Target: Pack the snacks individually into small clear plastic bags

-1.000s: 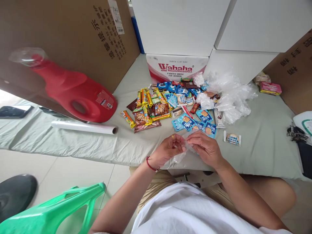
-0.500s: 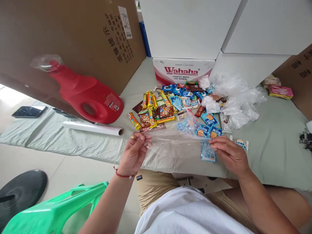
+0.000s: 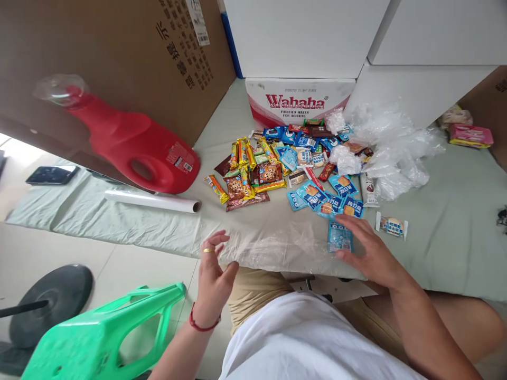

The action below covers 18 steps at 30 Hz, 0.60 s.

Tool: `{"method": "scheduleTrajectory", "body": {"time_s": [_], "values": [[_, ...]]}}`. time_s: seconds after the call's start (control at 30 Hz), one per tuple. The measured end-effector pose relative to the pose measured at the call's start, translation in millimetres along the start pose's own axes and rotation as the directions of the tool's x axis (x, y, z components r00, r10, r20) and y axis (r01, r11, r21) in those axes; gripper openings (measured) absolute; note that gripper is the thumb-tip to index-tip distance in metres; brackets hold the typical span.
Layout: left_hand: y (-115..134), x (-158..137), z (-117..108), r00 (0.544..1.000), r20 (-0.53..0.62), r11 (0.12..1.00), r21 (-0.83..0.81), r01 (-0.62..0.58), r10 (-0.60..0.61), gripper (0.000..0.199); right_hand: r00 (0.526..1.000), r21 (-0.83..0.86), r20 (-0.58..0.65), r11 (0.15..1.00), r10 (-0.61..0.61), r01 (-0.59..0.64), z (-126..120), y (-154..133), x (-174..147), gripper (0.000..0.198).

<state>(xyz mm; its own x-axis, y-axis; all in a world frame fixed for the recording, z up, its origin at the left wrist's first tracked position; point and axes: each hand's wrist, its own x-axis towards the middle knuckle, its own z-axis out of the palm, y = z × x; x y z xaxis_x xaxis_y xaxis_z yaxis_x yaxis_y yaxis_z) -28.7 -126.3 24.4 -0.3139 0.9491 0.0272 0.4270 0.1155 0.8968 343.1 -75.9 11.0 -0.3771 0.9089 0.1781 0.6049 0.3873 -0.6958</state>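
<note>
A sheet of clear plastic film (image 3: 273, 240) lies flat along the front edge of the cloth-covered table, between my hands. My left hand (image 3: 216, 277) is open at its left end, fingers apart and holding nothing. On the other side my right hand (image 3: 370, 253) is also open, thumb and fingers spread beside a light-blue snack packet (image 3: 340, 236). Behind the film lie several blue packets (image 3: 315, 195) and a heap of snacks, among them brown cookie packets (image 3: 269, 173) and yellow-wrapped bars (image 3: 216, 189). A white-wrapped biscuit (image 3: 392, 225) rests right of my right hand.
A red jug (image 3: 158, 137) and a roll of film (image 3: 154, 201) are at the left, with a phone (image 3: 51, 174) beyond. Crumpled clear plastic (image 3: 400, 142) lies right of the snacks. A Wahaha carton (image 3: 297, 100) stands behind. A green stool (image 3: 99, 327) is at lower left.
Both hands have let go of the clear film they held stretched between them; it now lies on the table edge. My left hand has moved down and opened; the right has opened too.
</note>
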Motion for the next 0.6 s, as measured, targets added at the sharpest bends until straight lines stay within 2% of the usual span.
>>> {"method": "scheduleTrajectory", "body": {"time_s": [0.03, 0.07, 0.1, 0.17, 0.23, 0.27, 0.3, 0.37, 0.43, 0.5, 0.57, 0.6], "values": [[8, -1, 3, 0.988, -0.021, 0.983, 0.107, -0.150, 0.153, 0.037, 0.999, -0.020, 0.049, 1.000, -0.008, 0.009, 5, -5, 4, 0.073], [16, -1, 8, 0.955, 0.007, 0.934, 0.203, -0.293, 0.298, 0.041, 0.996, -0.037, 0.092, 0.999, -0.012, 0.016, 13, -10, 7, 0.081], [24, -2, 16, 0.909, 0.075, 0.868, 0.277, -0.413, 0.409, 0.046, 0.993, -0.050, 0.118, 0.999, -0.011, 0.017, 24, -16, 10, 0.081], [35, 0, 35, 0.825, 0.267, 0.755, 0.333, -0.565, 0.499, 0.050, 0.993, -0.065, 0.121, 0.998, 0.007, 0.001, 46, -25, 16, 0.055], [39, 7, 55, 0.777, 0.435, 0.739, 0.301, -0.602, 0.456, 0.034, 0.997, -0.047, 0.078, 0.999, 0.024, -0.021, 63, -31, 22, 0.020], [38, 12, 63, 0.770, 0.483, 0.770, 0.263, -0.581, 0.417, 0.021, 0.998, -0.016, 0.050, 0.999, 0.031, -0.030, 68, -32, 24, 0.013], [36, 17, 70, 0.781, 0.500, 0.817, 0.220, -0.533, 0.375, 0.014, 0.999, 0.032, 0.020, 0.999, 0.043, -0.044, 70, -32, 26, 0.013], [33, 27, 76, 0.850, 0.457, 0.924, 0.137, -0.358, 0.261, 0.022, 0.993, 0.189, -0.037, 0.977, 0.108, -0.099, 66, -29, 28, 0.016], [31, 36, 76, 0.924, 0.365, 0.991, 0.031, -0.132, 0.111, 0.029, 0.972, 0.408, -0.039, 0.892, 0.231, -0.196, 56, -22, 27, 0.021], [31, 44, 73, 0.947, 0.320, 0.992, -0.106, 0.074, -0.036, 0.036, 0.928, 0.588, 0.030, 0.744, 0.371, -0.316, 44, -14, 25, 0.033], [29, 53, 70, 0.943, 0.298, 0.945, -0.237, 0.227, -0.152, 0.041, 0.870, 0.664, 0.092, 0.622, 0.484, -0.416, 35, -7, 24, 0.043], [26, 58, 69, 0.938, 0.283, 0.918, -0.280, 0.282, -0.202, 0.042, 0.844, 0.673, 0.102, 0.589, 0.526, -0.448, 31, -5, 23, 0.047]]}}
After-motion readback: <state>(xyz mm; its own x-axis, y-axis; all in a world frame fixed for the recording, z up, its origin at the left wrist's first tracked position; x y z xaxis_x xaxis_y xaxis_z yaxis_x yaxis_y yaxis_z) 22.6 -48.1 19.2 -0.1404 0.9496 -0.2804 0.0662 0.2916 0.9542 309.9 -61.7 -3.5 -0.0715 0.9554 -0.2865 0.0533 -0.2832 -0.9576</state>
